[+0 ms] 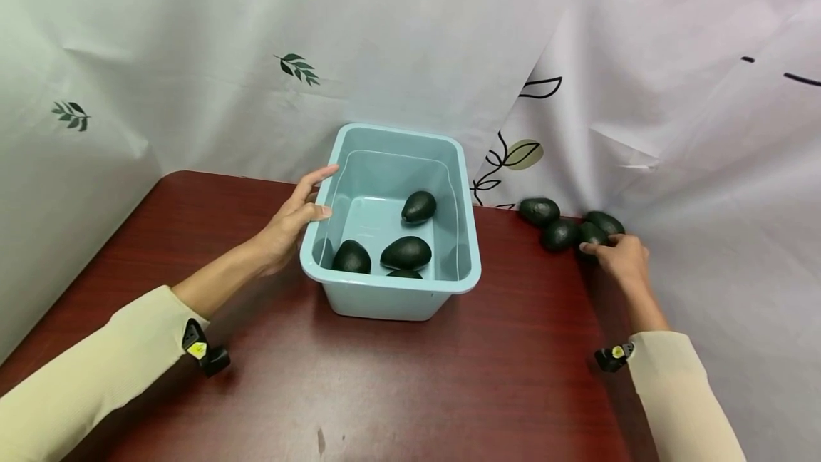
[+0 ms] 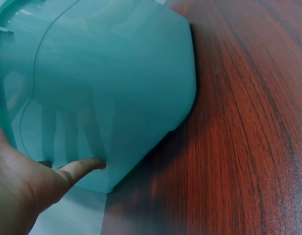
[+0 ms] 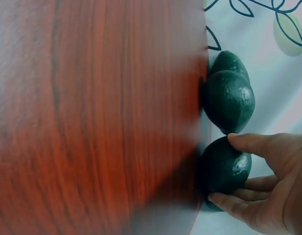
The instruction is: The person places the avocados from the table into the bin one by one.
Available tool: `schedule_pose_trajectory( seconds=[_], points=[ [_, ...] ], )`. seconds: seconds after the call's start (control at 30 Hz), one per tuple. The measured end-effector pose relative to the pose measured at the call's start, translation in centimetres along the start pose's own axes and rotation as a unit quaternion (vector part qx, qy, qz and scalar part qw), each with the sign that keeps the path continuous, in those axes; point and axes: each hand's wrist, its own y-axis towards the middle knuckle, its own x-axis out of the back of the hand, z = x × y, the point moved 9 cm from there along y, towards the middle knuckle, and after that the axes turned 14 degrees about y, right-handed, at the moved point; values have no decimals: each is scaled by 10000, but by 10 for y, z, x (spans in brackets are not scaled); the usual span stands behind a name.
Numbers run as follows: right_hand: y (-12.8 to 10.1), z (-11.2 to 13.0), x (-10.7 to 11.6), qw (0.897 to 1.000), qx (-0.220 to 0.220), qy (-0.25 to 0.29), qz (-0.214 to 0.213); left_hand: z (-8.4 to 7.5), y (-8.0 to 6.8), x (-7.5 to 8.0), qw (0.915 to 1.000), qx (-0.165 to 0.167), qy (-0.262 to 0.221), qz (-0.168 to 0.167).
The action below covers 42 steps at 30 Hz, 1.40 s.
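Observation:
A light blue plastic basin [image 1: 391, 301] stands on the table. Several dark green avocados [image 1: 406, 253] lie inside it, one partly hidden behind the front wall. My left hand [image 1: 288, 227] holds the basin's left side, thumb and forefinger at the rim; in the left wrist view other fingers [image 2: 82, 169] press on the outer wall. At the table's right edge, my right hand [image 1: 622, 259] grips an avocado [image 3: 224, 166] between thumb and fingers. More avocados [image 1: 559, 234] lie beside that one, close against the cloth.
The dark red wooden table [image 1: 385, 383] reaches back to a white leaf-printed cloth [image 1: 224, 91], which hangs behind it and along both sides. A small black wrist camera [image 1: 205, 349] is strapped to each sleeve.

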Motion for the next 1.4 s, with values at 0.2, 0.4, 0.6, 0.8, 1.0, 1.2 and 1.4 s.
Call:
schedule_pose_trajectory(
  seconds=[0.2,0.4,0.6,0.8,1.0,1.2,1.4],
  points=[
    [-1,-3,3,9997,-25,195,-136,0,0,0,10000,-12,-8,-28],
    [-7,2,11,9989,51,298,-347,0,1,0,10000,-13,-36,-12],
    [-10,9,17,9984,139,344,-434,0,1,1,10000,-11,-20,-11],
    [-11,14,19,9979,94,467,-444,0,0,1,10000,15,-28,25],
    [-14,26,25,9963,267,572,-591,-1,1,0,10000,-23,-31,57],
    [-20,44,26,9946,486,604,-684,-1,1,0,10000,-18,-27,57],
    [-31,73,18,9900,917,734,-779,0,0,0,10000,-14,-32,50]
  ],
)
